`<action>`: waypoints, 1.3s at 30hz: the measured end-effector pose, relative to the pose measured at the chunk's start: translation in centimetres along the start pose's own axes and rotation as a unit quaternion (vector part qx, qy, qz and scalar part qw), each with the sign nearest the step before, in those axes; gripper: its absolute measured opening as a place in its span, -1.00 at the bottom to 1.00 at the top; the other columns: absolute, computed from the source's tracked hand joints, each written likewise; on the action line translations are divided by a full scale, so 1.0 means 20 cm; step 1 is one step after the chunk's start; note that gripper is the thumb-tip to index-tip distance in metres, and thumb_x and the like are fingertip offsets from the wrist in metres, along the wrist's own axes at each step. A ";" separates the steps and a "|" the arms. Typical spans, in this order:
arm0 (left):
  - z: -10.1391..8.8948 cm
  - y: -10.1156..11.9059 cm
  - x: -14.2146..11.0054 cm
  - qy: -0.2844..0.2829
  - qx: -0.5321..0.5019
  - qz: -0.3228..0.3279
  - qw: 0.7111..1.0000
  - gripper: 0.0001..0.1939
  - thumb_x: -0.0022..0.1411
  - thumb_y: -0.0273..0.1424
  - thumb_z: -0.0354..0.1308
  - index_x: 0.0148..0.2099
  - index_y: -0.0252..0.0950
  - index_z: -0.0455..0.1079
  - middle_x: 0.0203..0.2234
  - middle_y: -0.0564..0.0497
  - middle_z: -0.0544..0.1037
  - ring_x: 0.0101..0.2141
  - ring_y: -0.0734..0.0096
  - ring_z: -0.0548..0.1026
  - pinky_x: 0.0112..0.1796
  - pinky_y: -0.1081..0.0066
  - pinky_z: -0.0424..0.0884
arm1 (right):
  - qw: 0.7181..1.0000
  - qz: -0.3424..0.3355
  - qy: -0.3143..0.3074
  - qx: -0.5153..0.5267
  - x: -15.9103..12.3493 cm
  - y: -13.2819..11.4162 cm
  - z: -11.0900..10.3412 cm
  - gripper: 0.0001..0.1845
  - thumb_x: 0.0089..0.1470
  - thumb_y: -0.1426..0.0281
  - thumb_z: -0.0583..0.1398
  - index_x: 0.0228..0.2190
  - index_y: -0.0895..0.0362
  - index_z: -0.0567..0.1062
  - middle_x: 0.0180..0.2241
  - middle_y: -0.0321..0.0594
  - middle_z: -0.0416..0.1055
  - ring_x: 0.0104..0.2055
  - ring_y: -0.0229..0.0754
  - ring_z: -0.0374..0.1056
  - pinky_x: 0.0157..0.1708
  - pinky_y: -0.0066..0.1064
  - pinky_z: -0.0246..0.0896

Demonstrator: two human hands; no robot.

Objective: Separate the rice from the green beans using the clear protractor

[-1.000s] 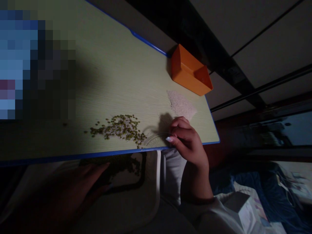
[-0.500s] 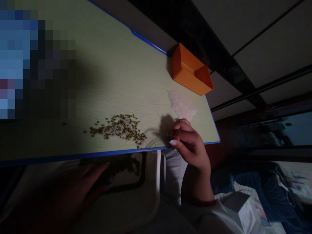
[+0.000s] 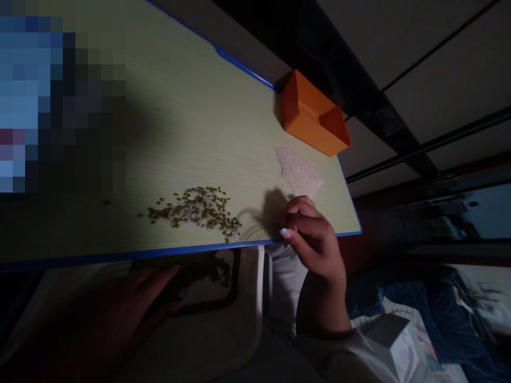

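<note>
My right hand (image 3: 313, 234) is at the near table edge, its thumb and fingers curled together in a pinch. What they hold, if anything, I cannot make out. Beside its fingertips a faint, clear curved rim (image 3: 255, 230) shows on the table. To its left lies a scattered pile of green beans (image 3: 203, 207) mixed with pale grains. Beyond the hand is a heap of white grains (image 3: 299, 171), which look like rice. Below the table edge, in shadow, my left hand (image 3: 123, 303) has its fingers stretched out and thumb apart, over a pale container (image 3: 257, 298) with dark green beans inside.
An orange open box (image 3: 315, 117) stands at the far right corner of the pale table (image 3: 191, 127), which has a blue edge. A pixelated patch covers the left side. A white box (image 3: 393, 340) and dark blue cloth (image 3: 435, 303) lie at lower right.
</note>
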State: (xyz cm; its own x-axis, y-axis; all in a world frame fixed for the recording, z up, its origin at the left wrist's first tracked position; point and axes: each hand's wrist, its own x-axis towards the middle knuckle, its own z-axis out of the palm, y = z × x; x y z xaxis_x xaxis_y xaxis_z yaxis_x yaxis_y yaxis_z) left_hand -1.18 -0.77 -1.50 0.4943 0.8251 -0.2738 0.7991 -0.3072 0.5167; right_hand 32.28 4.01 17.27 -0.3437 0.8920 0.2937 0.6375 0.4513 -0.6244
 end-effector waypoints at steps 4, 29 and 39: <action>0.00 0.01 0.00 -0.007 0.001 -0.007 1.000 -0.37 0.31 0.15 -0.18 0.28 0.14 0.37 0.21 -0.04 0.56 0.11 -0.15 0.57 0.13 -0.22 0.51 | 1.000 -0.001 -0.001 0.001 -0.01 0.00 0.00 -0.66 0.28 0.38 0.20 -0.55 0.06 0.36 -0.39 -0.28 0.32 -0.23 -0.13 0.28 -0.11 -0.13 0.15; -0.02 0.02 0.01 -0.005 -0.025 0.004 1.000 -0.40 0.32 0.13 -0.11 0.28 0.13 0.37 0.22 -0.03 0.56 0.13 -0.13 0.56 0.16 -0.19 0.49 | 1.000 0.005 -0.008 -0.008 0.01 0.00 0.00 -0.65 0.28 0.39 0.21 -0.55 0.07 0.35 -0.40 -0.28 0.31 -0.23 -0.13 0.27 -0.14 -0.13 0.12; -0.01 0.01 0.00 -0.015 -0.023 -0.009 1.000 -0.38 0.33 0.12 -0.16 0.31 0.11 0.34 0.27 -0.01 0.52 0.18 -0.11 0.53 0.19 -0.20 0.47 | 1.000 -0.017 -0.024 -0.011 0.03 0.00 0.01 -0.68 0.31 0.35 0.20 -0.51 0.06 0.37 -0.37 -0.27 0.32 -0.21 -0.13 0.28 -0.12 -0.13 0.13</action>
State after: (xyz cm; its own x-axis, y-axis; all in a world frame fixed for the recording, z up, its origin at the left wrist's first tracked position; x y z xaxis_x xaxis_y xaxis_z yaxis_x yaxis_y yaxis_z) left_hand -1.04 -0.78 -1.22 0.4905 0.8154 -0.3075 0.7915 -0.2692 0.5487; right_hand 31.85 4.44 17.28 -0.3978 0.8740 0.2792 0.6391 0.4823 -0.5991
